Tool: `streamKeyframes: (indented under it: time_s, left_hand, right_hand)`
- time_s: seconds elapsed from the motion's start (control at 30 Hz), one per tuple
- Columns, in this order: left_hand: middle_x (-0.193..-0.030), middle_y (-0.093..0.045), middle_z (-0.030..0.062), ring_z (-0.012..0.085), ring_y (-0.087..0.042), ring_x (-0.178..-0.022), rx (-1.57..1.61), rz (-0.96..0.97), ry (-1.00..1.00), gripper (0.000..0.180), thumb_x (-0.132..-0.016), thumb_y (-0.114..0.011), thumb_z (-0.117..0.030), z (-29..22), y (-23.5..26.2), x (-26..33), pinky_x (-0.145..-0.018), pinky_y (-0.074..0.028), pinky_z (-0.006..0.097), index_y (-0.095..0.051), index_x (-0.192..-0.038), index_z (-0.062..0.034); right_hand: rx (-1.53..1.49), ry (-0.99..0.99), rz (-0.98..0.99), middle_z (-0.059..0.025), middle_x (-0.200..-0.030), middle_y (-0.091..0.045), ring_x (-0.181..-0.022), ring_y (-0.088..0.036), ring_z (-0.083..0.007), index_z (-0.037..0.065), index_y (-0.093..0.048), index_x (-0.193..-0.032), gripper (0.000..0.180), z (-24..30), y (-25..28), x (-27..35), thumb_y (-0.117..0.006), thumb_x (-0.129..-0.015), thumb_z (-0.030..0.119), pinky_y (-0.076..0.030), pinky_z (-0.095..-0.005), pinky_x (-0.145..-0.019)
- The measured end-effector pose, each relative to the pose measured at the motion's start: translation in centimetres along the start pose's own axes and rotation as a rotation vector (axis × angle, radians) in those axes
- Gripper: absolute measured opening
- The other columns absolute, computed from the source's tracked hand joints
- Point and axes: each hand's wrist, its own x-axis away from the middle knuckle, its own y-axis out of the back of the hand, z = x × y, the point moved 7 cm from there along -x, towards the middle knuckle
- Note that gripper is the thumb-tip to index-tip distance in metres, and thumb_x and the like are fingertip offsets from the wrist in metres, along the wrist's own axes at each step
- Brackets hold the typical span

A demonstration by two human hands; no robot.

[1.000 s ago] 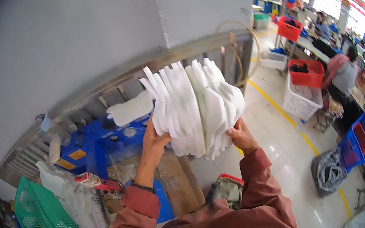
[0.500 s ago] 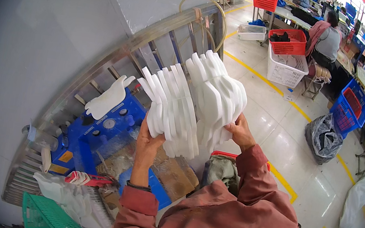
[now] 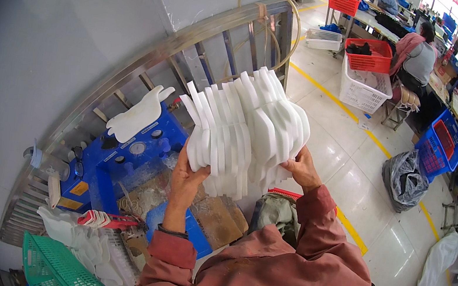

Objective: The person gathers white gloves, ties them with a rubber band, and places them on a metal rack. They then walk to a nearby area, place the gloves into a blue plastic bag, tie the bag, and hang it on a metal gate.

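- Spanning the space between the two hands, a stack of white shaped pieces (image 3: 236,135) is held in the air before the body, with a metal rail (image 3: 216,28) beyond it.
- The stack is clasped at its left side by the left hand (image 3: 187,175) and at its right by the right hand (image 3: 303,171), both thumbs being laid toward the near side; no support from beneath can be seen.
- By judgement, the pieces are kept together mainly by sideways pressure. If it were eased or made uneven, inner pieces could be dropped, or the stack could be parted near its middle, where the lie of the pieces changes. The upper ends are fanned unevenly, so slippage could be worsened by a sudden tilt.
- Each piece is stood on edge, its long axis being run from upper left to lower right; the uneven upper ends are pointed up and away from the body. The row itself is stretched from hand to hand, raised slightly toward the right.
- Left of the stack, a single white piece (image 3: 140,113) is laid on a blue machine (image 3: 105,181).
- At lower left, loose white pieces (image 3: 101,248) are gathered beside a green basket (image 3: 44,266).
- Nearer the body, a grey cloth (image 3: 275,212) is seen.
- Farther off, a red basket (image 3: 371,63) is set on a white crate (image 3: 361,92), near a seated co-worker (image 3: 417,61).
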Motion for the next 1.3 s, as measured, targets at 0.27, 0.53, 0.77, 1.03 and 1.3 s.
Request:
streamKeyframes:
  time_s: [0.27,0.53,0.77,1.03,1.3]
  left_hand:
    - [-0.146,-0.053,0.0082,0.0199,-0.053,-0.131,-0.015,-0.026,-0.008,0.078,-0.088,-0.07,0.007,0.7,0.3,-0.8,-0.109,-0.043,0.033,-0.036,-0.157,-0.0061]
    - [-0.146,-0.053,0.0084,0.0201,-0.054,-0.13,-0.123,-0.002,-0.018,0.077,-0.088,-0.069,0.007,0.8,-0.1,-1.4,-0.109,-0.044,0.034,-0.036,-0.156,-0.005]
    - [-0.139,-0.058,0.0095,0.0199,-0.056,-0.126,-0.013,-0.045,0.143,0.065,-0.089,-0.063,0.005,3.0,-0.1,-2.2,-0.109,-0.043,0.034,-0.043,-0.15,-0.0035]
    - [-0.131,-0.062,0.0085,0.0192,-0.063,-0.116,-0.052,-0.068,0.25,0.058,-0.091,-0.066,-0.003,3.5,0.6,-3.1,-0.094,-0.055,0.034,-0.049,-0.146,-0.0075]
    - [-0.13,-0.064,0.0088,0.0197,-0.065,-0.114,-0.111,-0.075,0.257,0.057,-0.091,-0.069,-0.009,3.9,1.1,-3.1,-0.092,-0.056,0.035,-0.051,-0.144,-0.0089]
  right_hand:
    - [-0.011,-0.019,-0.037,-0.0098,-0.141,-0.057,-0.131,-0.053,-0.0211,0.002,-0.041,-0.15,0.096,-1.8,0.5,-0.5,-0.09,-0.076,0.038,-0.041,-0.0377,-0.112]
    - [0.086,0.018,-0.003,-0.0091,-0.139,-0.058,-0.127,-0.054,-0.0197,0.002,-0.043,-0.148,0.087,-1.6,0.8,-1.2,-0.087,-0.08,0.035,-0.043,-0.0359,-0.108]
    - [0.031,-0.016,-0.018,-0.0093,-0.13,-0.062,-0.118,-0.059,-0.0186,0.001,-0.05,-0.143,0.08,-2.6,0.8,-2.7,-0.082,-0.084,0.045,-0.048,-0.0344,-0.102]
    - [-0.037,-0.162,0.036,-0.0137,-0.13,-0.062,-0.117,-0.063,-0.0224,0.0,-0.044,-0.146,0.085,-3.2,0.2,-4.2,-0.079,-0.085,0.048,-0.051,-0.0355,-0.1]
    - [-0.128,-0.192,0.068,-0.0139,-0.132,-0.059,-0.116,-0.063,-0.0223,-0.001,-0.041,-0.148,0.08,-4.0,-0.1,-3.7,-0.077,-0.09,0.041,-0.054,-0.0378,-0.098]
